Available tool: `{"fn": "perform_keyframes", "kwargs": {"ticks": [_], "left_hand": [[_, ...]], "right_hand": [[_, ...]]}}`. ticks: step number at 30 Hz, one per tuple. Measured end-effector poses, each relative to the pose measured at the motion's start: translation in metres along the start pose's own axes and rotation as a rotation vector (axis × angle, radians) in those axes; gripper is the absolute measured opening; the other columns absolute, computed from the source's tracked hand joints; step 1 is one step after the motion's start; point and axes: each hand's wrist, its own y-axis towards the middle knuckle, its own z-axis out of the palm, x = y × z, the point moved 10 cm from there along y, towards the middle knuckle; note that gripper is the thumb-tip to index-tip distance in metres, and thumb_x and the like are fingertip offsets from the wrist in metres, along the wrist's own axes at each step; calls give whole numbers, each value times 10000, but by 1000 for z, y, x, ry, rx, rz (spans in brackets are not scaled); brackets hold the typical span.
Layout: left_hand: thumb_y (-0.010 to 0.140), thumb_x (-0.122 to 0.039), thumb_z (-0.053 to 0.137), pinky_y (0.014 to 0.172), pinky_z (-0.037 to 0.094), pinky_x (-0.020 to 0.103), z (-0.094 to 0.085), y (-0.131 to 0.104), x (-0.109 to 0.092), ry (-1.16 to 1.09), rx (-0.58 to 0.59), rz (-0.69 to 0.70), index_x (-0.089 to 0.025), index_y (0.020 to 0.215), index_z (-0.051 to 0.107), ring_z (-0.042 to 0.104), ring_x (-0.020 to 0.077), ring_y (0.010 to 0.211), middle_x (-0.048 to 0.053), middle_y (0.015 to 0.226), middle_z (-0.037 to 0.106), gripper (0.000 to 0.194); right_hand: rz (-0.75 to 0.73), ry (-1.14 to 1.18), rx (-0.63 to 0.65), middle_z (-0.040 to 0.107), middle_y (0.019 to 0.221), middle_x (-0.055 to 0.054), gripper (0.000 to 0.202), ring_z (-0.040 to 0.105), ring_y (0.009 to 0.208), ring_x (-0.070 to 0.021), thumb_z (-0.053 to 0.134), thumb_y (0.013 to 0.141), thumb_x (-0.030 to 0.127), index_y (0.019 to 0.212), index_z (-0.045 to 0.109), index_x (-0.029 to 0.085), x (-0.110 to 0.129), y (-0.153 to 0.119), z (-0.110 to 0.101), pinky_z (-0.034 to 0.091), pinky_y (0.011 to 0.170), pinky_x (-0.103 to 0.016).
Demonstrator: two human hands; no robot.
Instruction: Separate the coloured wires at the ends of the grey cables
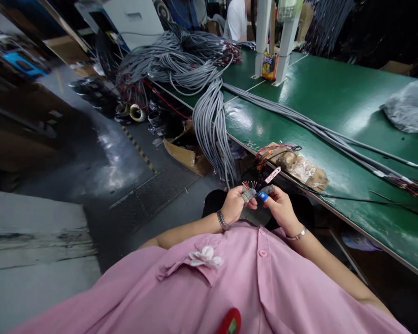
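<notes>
In front of my lap, my left hand is closed round a bundle of thin coloured wires, whose red, orange and other ends fan out above the fingers. Grey finger covers wrap some of its fingertips. My right hand meets it from the other side, thumb and finger pinched on thin dark wires of the same bundle. Blue tape is wound on the right thumb, and a grey cover sits on a finger. A pale pink tag-like strip lies just above the right hand, at the table edge.
A green table runs along the right. Grey cables hang in a thick bundle over its edge, and more cables lie across it. A taped wooden block sits near the edge. Below stands an open cardboard box. Someone in white is behind.
</notes>
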Motion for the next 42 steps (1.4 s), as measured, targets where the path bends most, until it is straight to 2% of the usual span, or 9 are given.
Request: {"fn": "perform_keyframes", "kwargs": {"ticks": [6,15,19,22,27,31,36,38,42], "left_hand": [[740,-484,729,545,548,296,11,-4,-4,102,122,40,-131,777,616,639,157,519,47,619,679,372],[727,-459,735,480,501,257,-3,2,-7,23,-28,35,-134,726,599,611,139,466,28,578,658,353],[735,-437,726,459,474,235,-4,2,-6,15,-40,33,-132,732,607,579,118,437,11,548,634,328],[730,-440,731,446,461,238,-3,2,-8,35,-17,40,-133,715,605,561,114,424,9,536,621,332],[737,-449,732,391,389,216,7,2,-20,71,98,63,-129,723,634,505,91,392,2,512,597,335],[678,-491,765,360,329,210,27,9,-25,49,272,-13,-127,705,638,451,79,336,1,453,567,386],[612,-468,809,357,337,214,46,18,-23,-48,421,-134,-140,667,602,373,58,278,-31,385,503,392],[604,-452,819,355,349,213,50,21,-19,-53,460,-179,-135,663,607,353,47,274,-34,389,501,387],[594,-392,833,347,356,203,48,29,-13,-79,465,-223,-131,655,603,353,35,287,-17,451,552,353]], "right_hand": [[127,157,-44,522,598,46,306,445,510,-91,773,716,435,722,591,188,-12,0,-2,383,503,-248],[137,131,-22,515,573,45,315,423,516,-94,798,683,431,698,603,184,-11,-6,4,350,501,-245],[101,85,66,529,599,37,299,426,537,-99,795,683,427,687,618,186,-9,-8,9,355,506,-243],[108,137,37,534,599,37,278,430,527,-97,782,703,413,688,621,187,-14,-4,-1,376,509,-242],[165,382,-119,617,742,-3,370,464,528,-96,628,812,566,832,656,197,-27,11,-32,433,511,-247],[199,451,-35,653,855,-34,490,521,590,-107,582,794,671,913,664,203,-20,29,-29,472,539,-242],[208,452,121,624,772,-17,439,494,585,-110,682,745,617,877,641,200,-8,41,-9,474,554,-248],[152,424,64,579,685,13,391,447,539,-99,715,737,578,805,622,204,-6,43,-11,447,532,-242],[-74,214,-218,536,607,22,391,421,517,-102,644,803,590,725,611,208,3,40,-34,392,509,-240]]}}
